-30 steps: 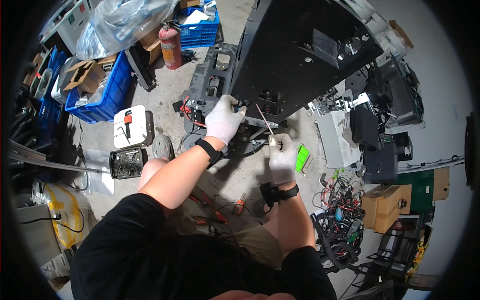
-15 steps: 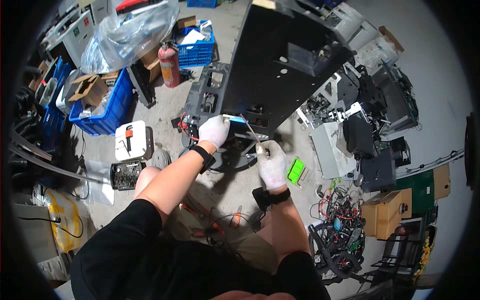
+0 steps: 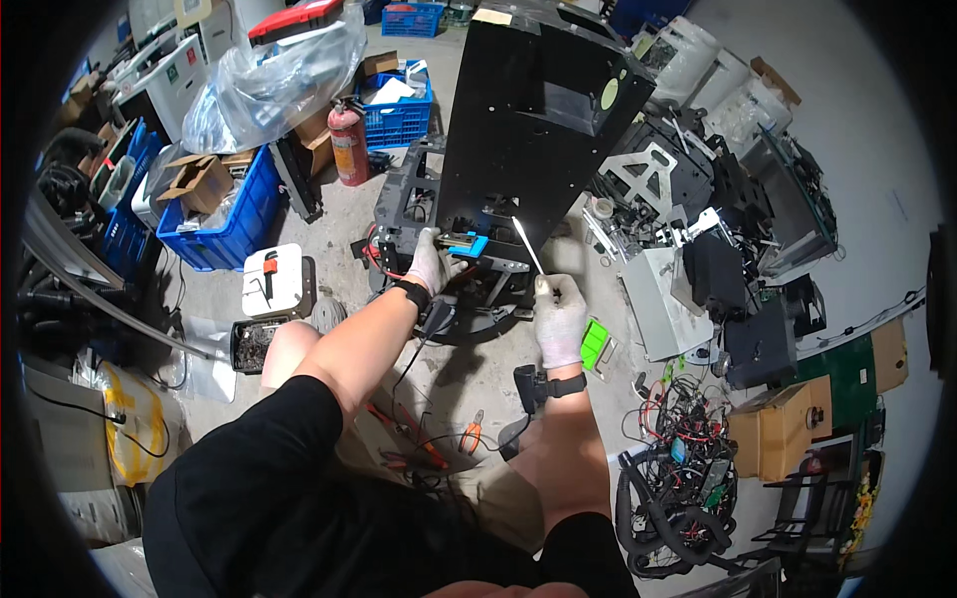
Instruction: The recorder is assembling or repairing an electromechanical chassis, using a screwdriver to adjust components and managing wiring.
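Note:
Both my hands wear whitish gloves. My left hand (image 3: 427, 263) is closed at the near left side of a tall black cabinet-like casing (image 3: 503, 130). Its fingers hold a small flat piece with a bright blue end (image 3: 477, 245), just in front of the openings low in the casing. What the piece is I cannot tell. In my right hand (image 3: 560, 321), a thin, pale metal rod (image 3: 527, 244) is pinched between thumb and fingers. Its tip points up and leftward, near the casing's lower face; whether they touch is unclear. Red wires (image 3: 374, 254) hang left of my left hand.
Orange-handled pliers (image 3: 473, 433) and a bright green tray (image 3: 594, 344) lie on the floor. At left are a white tray (image 3: 272, 281), a box of small parts (image 3: 251, 346), a blue crate (image 3: 204, 234) and a fire extinguisher (image 3: 348, 145). Tangled cables (image 3: 688, 468) lie right.
My right hand has moved slightly right with the rod. The blue-ended piece has turned and shows more of its blue end; my left fingers have shifted lower around it. The whole view has shifted slightly.

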Demonstrator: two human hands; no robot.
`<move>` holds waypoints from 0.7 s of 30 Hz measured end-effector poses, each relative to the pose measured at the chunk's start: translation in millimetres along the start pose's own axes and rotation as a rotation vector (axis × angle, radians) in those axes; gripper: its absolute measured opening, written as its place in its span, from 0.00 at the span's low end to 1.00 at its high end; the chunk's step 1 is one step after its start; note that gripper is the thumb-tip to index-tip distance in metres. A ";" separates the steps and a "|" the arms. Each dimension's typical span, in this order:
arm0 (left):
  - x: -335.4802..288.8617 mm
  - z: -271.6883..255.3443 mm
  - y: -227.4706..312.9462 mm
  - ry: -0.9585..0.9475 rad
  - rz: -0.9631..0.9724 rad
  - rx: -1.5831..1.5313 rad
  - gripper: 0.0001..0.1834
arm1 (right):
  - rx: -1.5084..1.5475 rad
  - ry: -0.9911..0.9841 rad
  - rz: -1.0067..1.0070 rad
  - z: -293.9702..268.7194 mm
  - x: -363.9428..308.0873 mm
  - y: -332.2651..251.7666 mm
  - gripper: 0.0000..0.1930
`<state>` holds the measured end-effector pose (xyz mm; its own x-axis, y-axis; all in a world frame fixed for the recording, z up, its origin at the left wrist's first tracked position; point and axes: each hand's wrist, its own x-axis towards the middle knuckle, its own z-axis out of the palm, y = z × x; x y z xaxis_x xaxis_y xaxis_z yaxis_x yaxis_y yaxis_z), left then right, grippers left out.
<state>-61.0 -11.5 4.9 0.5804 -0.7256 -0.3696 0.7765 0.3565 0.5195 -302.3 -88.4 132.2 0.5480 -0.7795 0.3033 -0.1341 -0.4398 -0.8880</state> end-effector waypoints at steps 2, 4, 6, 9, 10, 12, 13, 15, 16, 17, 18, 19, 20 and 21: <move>1.9 2.3 1.5 0.105 0.006 0.133 0.20 | 0.079 -0.017 0.032 -1.0 3.5 10.6 0.08; -3.5 0.1 3.6 0.004 0.001 0.262 0.16 | 0.155 -0.025 0.149 0.1 4.5 22.9 0.07; -19.3 -3.0 1.4 -0.063 -0.010 0.306 0.14 | 0.326 -0.058 0.168 4.1 4.6 35.3 0.07; -60.0 -3.7 -4.4 -0.075 -0.049 0.280 0.16 | 0.462 -0.123 0.280 18.5 3.1 47.8 0.10; -75.1 -1.1 -7.3 -0.079 -0.027 0.211 0.17 | 0.525 -0.173 0.303 24.8 1.0 48.9 0.11; -102.0 7.6 -11.1 -0.155 0.166 0.443 0.17 | 0.600 -0.246 0.435 39.9 -3.2 45.8 0.12; -115.1 11.7 -13.4 -0.200 0.227 0.491 0.18 | 0.457 -0.366 0.403 47.5 -4.7 41.9 0.14; -132.0 19.1 -7.3 -0.284 0.029 0.228 0.19 | 0.412 -0.436 0.405 65.0 -19.2 31.5 0.15; -139.6 21.0 -3.0 -0.351 -0.003 0.170 0.22 | 0.479 -0.507 0.374 70.7 -26.5 26.2 0.15; -147.6 19.3 4.8 -0.265 -0.077 0.072 0.24 | 0.512 -0.492 0.479 74.2 -29.4 21.3 0.16; -156.0 16.1 12.4 -0.203 -0.144 -0.043 0.26 | 0.670 -0.516 0.525 77.3 -33.8 17.3 0.16; -164.5 11.7 20.1 -0.105 -0.158 -0.036 0.29 | 0.707 -0.519 0.548 80.3 -39.6 14.1 0.16; -173.5 6.9 26.8 -0.059 -0.209 -0.123 0.29 | 0.773 -0.547 0.537 84.0 -45.1 11.5 0.17; -183.5 2.5 29.9 -0.024 -0.216 -0.196 0.27 | 0.783 -0.595 0.577 90.0 -50.8 9.2 0.19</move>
<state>-144.9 130.8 90.2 0.3923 -0.8101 -0.4357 0.9154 0.2974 0.2712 -257.1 -12.7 77.5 0.9043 -0.3483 -0.2467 -0.0555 0.4771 -0.8771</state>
